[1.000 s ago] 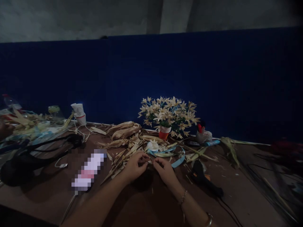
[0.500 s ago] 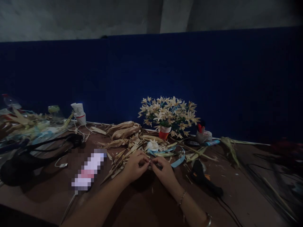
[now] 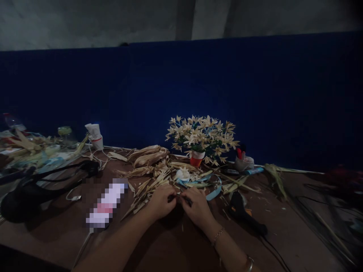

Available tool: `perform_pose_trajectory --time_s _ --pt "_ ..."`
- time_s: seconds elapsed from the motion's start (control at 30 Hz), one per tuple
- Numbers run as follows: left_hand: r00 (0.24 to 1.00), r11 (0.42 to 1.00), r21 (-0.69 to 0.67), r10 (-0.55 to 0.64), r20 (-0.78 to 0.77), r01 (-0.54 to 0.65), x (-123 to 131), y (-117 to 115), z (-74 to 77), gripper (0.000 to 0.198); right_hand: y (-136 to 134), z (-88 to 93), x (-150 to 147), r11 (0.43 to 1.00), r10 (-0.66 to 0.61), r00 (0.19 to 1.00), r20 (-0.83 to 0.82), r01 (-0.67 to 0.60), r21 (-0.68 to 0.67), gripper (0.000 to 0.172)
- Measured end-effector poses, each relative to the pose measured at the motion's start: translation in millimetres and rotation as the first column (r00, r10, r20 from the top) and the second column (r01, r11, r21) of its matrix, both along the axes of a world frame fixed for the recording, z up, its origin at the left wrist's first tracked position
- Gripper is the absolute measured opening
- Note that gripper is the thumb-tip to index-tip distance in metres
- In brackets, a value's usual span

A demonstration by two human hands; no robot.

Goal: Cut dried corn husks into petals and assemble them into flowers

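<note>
Low over the table's middle, my left hand (image 3: 162,201) is closed, its thumb and fingers pinched together. Facing it a little to the right, my right hand (image 3: 196,206) is pinched too, with a bracelet on its wrist. The fingertips of both nearly meet; whatever small thing they hold is too dark and small to name. Just beyond them lie a whitish bundle (image 3: 183,174) and a curled blue ribbon (image 3: 214,192). Dried corn husks (image 3: 153,155) spread behind and to the left of my left hand.
Husk flowers (image 3: 201,134) stand in a red cup (image 3: 196,159) at the back. A black glue gun (image 3: 245,215) with its cord lies to the right. On the left are a blurred-out phone (image 3: 106,204) on a cable and a black headset-like object (image 3: 36,192).
Both hands have shifted slightly, knuckles turning more downward, and the fingertips look a little farther apart. The pale speck between the fingers no longer shows. Everything else on the table stays put.
</note>
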State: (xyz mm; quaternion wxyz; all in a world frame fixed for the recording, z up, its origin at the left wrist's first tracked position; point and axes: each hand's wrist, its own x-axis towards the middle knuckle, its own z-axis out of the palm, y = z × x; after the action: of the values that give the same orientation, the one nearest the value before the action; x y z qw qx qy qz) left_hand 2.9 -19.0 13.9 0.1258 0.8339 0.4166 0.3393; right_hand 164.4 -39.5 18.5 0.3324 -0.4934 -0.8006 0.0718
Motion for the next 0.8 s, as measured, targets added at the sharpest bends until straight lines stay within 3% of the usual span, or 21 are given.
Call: perform_pose_trajectory --time_s 0.33,0.5,0.57,0.67,0.8 --pt "0.981 0.981 -0.031 0.193 0.021 -0.192 14.2 -4.0 -5.0 0.014 -4.6 -3.4 -11.8 0.962 -0.235 0.971 0.047 0.226 0.157 0.011" --pt "0.966 0.965 -0.052 0.257 0.017 -0.256 8.1 -2.6 -3.6 0.012 4.5 -2.7 1.7 0.926 -0.347 0.938 -0.010 0.344 0.155 0.009" --pt "0.972 0.971 -0.079 0.231 0.038 -0.228 4.7 -1.8 -0.6 0.012 8.7 -3.4 8.8 0.950 -0.290 0.954 -0.071 0.296 0.102 0.008" --pt "0.984 0.983 -0.081 0.171 0.041 -0.167 2.6 -1.2 3.3 0.012 11.0 -6.3 11.8 0.993 -0.107 0.984 -0.145 0.113 0.029 0.022" --pt "0.994 0.992 -0.065 0.110 0.014 -0.109 4.2 -2.0 4.0 0.009 7.8 -9.3 5.5 0.999 -0.024 0.992 -0.126 0.021 -0.024 0.013"
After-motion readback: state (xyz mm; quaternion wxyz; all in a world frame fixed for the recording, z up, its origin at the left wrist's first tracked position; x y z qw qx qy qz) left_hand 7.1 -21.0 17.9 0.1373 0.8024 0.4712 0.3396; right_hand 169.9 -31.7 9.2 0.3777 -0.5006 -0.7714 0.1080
